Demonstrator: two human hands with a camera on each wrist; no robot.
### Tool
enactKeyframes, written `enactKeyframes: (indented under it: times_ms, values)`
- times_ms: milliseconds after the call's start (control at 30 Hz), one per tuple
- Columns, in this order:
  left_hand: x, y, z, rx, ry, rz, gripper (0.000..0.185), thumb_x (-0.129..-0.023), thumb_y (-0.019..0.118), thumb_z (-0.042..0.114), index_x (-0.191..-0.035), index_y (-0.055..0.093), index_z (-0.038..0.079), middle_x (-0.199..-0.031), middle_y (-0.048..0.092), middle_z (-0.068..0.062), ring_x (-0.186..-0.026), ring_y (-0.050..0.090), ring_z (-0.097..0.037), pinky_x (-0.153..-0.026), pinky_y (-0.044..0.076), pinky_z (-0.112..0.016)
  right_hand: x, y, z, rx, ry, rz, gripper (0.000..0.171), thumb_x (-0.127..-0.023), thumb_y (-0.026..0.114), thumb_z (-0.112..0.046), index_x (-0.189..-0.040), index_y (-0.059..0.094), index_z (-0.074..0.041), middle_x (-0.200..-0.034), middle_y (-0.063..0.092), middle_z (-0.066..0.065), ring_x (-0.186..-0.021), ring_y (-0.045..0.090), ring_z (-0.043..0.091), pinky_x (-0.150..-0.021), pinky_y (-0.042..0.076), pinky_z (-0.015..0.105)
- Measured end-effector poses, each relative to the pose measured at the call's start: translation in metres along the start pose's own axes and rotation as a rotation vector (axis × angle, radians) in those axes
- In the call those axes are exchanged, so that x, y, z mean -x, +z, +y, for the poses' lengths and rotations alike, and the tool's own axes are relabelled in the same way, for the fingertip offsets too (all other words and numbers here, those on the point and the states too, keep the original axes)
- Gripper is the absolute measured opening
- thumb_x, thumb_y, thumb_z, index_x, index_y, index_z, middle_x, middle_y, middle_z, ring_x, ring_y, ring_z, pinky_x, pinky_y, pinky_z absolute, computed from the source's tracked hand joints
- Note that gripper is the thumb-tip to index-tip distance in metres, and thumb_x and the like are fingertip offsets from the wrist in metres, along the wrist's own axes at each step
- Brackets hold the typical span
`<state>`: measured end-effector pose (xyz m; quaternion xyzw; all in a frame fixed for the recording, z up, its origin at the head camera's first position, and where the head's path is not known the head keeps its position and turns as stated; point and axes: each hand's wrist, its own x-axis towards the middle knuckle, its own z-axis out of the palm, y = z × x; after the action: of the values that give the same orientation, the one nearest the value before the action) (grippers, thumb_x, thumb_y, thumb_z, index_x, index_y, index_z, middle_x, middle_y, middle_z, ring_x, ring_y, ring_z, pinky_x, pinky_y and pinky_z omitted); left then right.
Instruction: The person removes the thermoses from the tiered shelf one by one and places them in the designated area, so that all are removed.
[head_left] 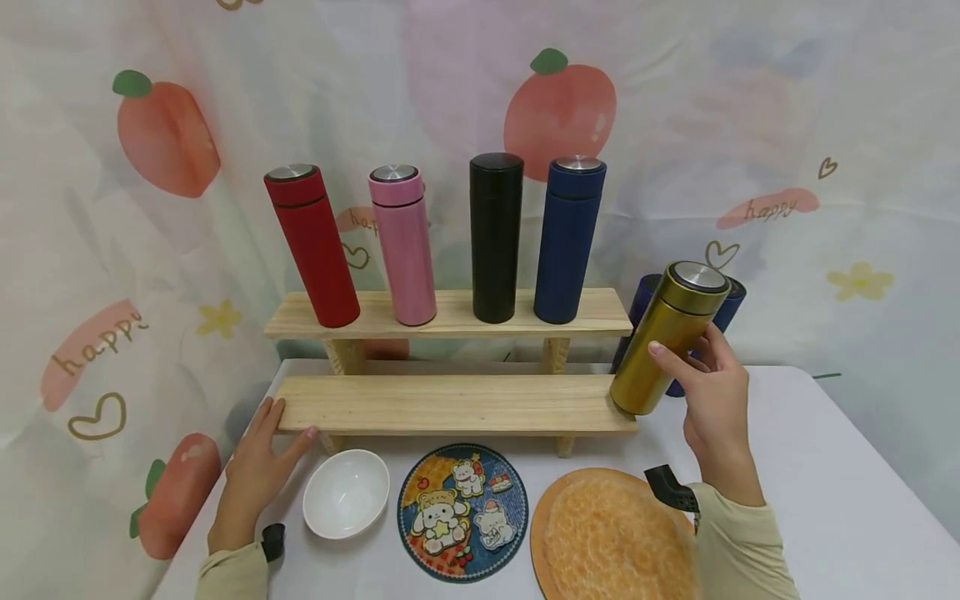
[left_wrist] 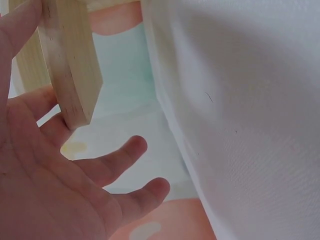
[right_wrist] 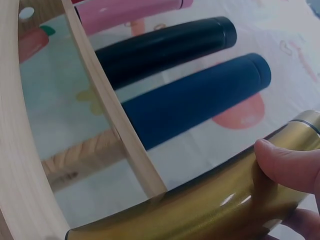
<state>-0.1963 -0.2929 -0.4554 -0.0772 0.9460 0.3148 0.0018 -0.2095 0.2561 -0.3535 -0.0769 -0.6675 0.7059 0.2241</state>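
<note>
My right hand (head_left: 712, 392) grips a gold flask (head_left: 670, 337), tilted, its base at the right end of the lower wooden shelf (head_left: 450, 404). In the right wrist view my thumb (right_wrist: 290, 162) presses on the gold flask (right_wrist: 200, 210). My left hand (head_left: 258, 458) rests with straight fingers against the lower shelf's left end (left_wrist: 70, 75), thumb on its front edge. On the upper shelf (head_left: 450, 312) stand a red flask (head_left: 313, 246), a pink flask (head_left: 405, 246), a black flask (head_left: 496, 237) and a blue flask (head_left: 568, 240).
A dark blue flask (head_left: 723, 312) stands behind the gold one. In front of the rack lie a white bowl (head_left: 346, 492), a round cartoon coaster (head_left: 462, 510) and an orange round mat (head_left: 611, 537). A peach-print curtain (head_left: 150, 142) hangs close behind.
</note>
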Motion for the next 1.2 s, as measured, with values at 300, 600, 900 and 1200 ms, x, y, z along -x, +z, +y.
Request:
enactKeyframes:
  times_ms: [300, 600, 900, 1200]
  values:
    - [0.001, 0.001, -0.001, 0.017, 0.006, 0.005, 0.1, -0.105, 0.06, 0.06, -0.17, 0.014, 0.001, -0.177, 0.001, -0.024, -0.157, 0.011, -0.057, -0.116, 0.012, -0.083, -0.012, -0.028, 0.01, -0.095, 0.021, 0.051, 0.072, -0.091, 0.085, 0.001, -0.156, 0.059, -0.018, -0.137, 0.062, 0.004, -0.112, 0.058, 0.018, -0.096, 0.05, 0.02]
    - [0.001, 0.002, 0.001, 0.012, -0.011, -0.003, 0.103, -0.104, 0.06, 0.064, -0.171, 0.012, 0.002, -0.177, 0.0, -0.024, -0.157, 0.01, -0.057, -0.116, 0.012, -0.083, -0.024, -0.06, 0.017, -0.095, 0.066, 0.051, 0.079, -0.091, 0.085, -0.002, -0.161, 0.053, -0.022, -0.149, 0.056, 0.009, -0.13, 0.054, 0.021, -0.097, 0.053, 0.018]
    - [0.001, 0.001, 0.0, 0.015, 0.002, 0.007, 0.101, -0.104, 0.06, 0.062, -0.171, 0.013, 0.002, -0.177, 0.0, -0.024, -0.158, 0.01, -0.057, -0.118, 0.012, -0.081, -0.038, -0.088, 0.025, 0.022, 0.173, 0.043, 0.087, -0.095, 0.085, -0.02, -0.167, 0.038, -0.034, -0.175, 0.03, 0.006, -0.148, 0.041, 0.022, -0.129, 0.017, 0.044]
    - [0.001, 0.004, -0.005, 0.027, 0.018, 0.017, 0.1, -0.105, 0.06, 0.062, -0.171, 0.014, 0.002, -0.178, 0.001, -0.022, -0.159, 0.009, -0.053, -0.12, 0.013, -0.077, -0.059, -0.111, 0.031, -0.013, 0.208, 0.055, 0.089, -0.093, 0.088, -0.02, -0.166, 0.04, -0.035, -0.164, 0.041, 0.004, -0.128, 0.052, 0.015, -0.125, 0.024, 0.033]
